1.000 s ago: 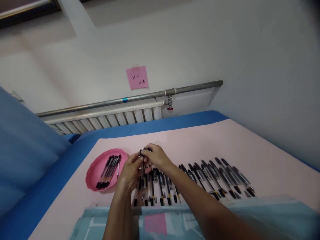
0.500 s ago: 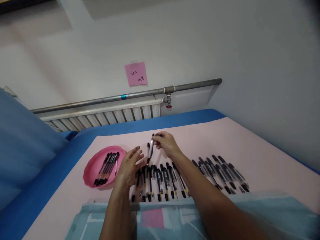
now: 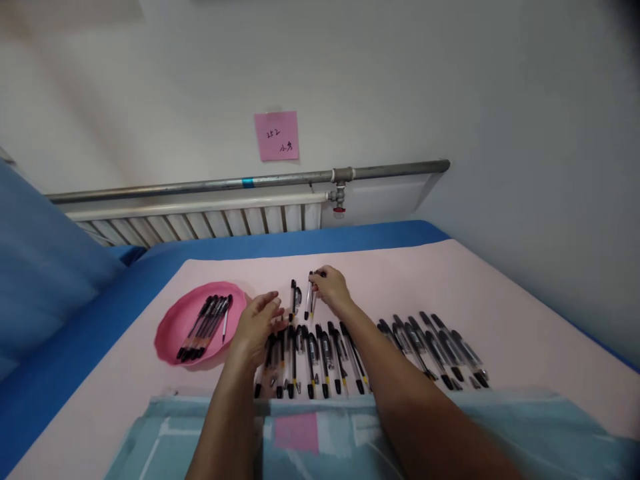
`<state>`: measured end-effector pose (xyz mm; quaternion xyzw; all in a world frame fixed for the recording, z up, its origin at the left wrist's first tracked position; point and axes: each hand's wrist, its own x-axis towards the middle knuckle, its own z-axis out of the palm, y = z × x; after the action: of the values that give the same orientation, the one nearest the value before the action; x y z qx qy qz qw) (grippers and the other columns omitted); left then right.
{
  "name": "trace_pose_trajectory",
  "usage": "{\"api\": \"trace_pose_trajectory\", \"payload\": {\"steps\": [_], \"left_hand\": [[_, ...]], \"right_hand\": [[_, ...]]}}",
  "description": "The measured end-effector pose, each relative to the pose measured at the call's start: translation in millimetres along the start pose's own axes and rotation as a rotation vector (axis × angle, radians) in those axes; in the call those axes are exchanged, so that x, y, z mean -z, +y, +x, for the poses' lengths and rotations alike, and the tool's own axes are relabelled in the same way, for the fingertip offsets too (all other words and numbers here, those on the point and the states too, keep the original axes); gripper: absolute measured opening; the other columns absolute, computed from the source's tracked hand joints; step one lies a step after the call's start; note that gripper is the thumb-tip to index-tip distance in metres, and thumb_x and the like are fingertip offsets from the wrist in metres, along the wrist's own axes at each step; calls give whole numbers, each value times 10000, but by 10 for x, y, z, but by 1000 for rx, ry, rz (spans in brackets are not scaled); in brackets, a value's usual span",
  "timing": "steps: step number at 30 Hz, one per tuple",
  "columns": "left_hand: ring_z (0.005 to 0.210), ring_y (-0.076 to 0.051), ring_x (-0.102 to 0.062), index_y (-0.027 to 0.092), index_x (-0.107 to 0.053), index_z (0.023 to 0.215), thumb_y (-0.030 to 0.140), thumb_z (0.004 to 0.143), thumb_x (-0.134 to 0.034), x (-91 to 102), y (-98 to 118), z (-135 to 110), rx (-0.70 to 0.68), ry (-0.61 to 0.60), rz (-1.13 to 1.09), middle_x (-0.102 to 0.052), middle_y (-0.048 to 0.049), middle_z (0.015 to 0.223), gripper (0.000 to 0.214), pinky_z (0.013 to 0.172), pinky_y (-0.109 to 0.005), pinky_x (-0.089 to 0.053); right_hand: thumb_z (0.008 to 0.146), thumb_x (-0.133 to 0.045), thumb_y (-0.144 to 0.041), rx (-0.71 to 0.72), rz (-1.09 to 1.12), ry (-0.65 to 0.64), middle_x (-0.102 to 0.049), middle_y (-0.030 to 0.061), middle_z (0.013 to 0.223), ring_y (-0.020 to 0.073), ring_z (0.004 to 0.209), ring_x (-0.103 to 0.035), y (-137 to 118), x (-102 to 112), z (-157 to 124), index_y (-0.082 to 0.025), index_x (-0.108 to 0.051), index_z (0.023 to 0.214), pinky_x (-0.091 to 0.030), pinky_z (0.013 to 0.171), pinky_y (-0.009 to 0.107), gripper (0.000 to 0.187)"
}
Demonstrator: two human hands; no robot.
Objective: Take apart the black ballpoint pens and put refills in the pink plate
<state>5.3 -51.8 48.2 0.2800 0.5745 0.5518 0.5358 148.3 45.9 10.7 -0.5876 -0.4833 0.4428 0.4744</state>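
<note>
My right hand [image 3: 333, 287] pinches the top of a clear pen barrel [image 3: 308, 299] with black ends, beyond the near row of pen parts. A thin piece with a yellow tip shows beside that barrel; whether it is held too, I cannot make out. Just left of it lie another pen [image 3: 293, 301] and a black cap [image 3: 299, 297]. My left hand [image 3: 260, 325] hovers over the left end of the row, fingers spread and apparently holding nothing. The row has several pen barrels [image 3: 311, 363], caps and small metal tips; my left hand and right forearm hide parts of it.
A pink scalloped tray [image 3: 164, 341] on the left holds several black pens [image 3: 205, 328] and a thin white refill. More pen parts [image 3: 435, 347] lie right of my forearm. A pink sheet [image 3: 500, 320] covers the blue tabletop. Behind are a radiator [image 3: 200, 223] and pipe [image 3: 280, 180].
My right hand has drawn the pen barrel slightly right, away from the pen lying beside it. A black cap now shows there. My left hand has stayed about the same; the view has shifted slightly.
</note>
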Motion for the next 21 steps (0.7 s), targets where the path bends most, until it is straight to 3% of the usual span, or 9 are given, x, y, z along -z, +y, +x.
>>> {"api": "trace_pose_trajectory", "payload": {"steps": [7, 13, 21], "left_hand": [[753, -144, -599, 124, -608, 915, 174, 742, -592, -13, 2, -11, -1, -11, 16, -584, -115, 1006, 181, 561, -246, -532], [729, -137, -598, 132, -623, 873, 186, 717, -621, 7, 5, -8, -1, -10, 1, -595, -107, 980, 165, 556, -247, -530], [733, -144, -596, 126, -629, 849, 192, 706, -625, 16, 4, -5, -2, -1, 55, -608, -105, 953, 158, 574, -259, -519]], "right_hand": [[679, -537, -137, -1, -120, -27, -510, -51, 456, 94, 422, -537, 42, -53, 22, -172, -512, 649, -404, 419, 179, 52], [678, -540, -142, 16, -241, -62, -510, -52, 425, 102, 428, -539, 73, -9, 33, -173, -545, 665, -374, 449, 185, 34], [641, -553, -114, 25, -335, -151, -445, -50, 338, 96, 301, -444, 189, 127, 4, -174, -534, 583, -309, 357, 197, 85]]}}
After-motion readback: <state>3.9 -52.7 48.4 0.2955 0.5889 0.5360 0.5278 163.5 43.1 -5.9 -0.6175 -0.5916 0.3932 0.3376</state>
